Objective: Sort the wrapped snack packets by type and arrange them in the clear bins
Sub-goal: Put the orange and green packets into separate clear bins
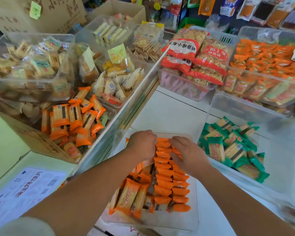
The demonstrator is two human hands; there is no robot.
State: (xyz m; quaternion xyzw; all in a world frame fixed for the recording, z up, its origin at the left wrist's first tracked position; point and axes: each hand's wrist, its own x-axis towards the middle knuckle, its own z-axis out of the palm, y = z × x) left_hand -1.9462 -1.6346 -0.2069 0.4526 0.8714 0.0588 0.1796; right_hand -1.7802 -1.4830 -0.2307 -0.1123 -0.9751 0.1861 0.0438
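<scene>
Orange packets [163,178] stand on edge in tight rows inside a clear bin [194,215] on the white counter [169,113], directly in front of the person; a few more lie flat at the bin's near left corner. Both hands work at the far end of the rows. The right hand [190,155] lies with fingers nearly straight and slightly spread, pressing on the packet tops and holding nothing. The left hand [141,143] bends at the knuckles, its fingertips sunk out of sight among the packets, so whether it grips one cannot be told. Just right of the bin, a second clear bin [216,106] holds green packets [228,147] in a loose heap. To the left, a cardboard box [36,140] contains more orange-wrapped snacks. Red bags of small biscuits [194,55] are stacked beyond the counter.
</scene>
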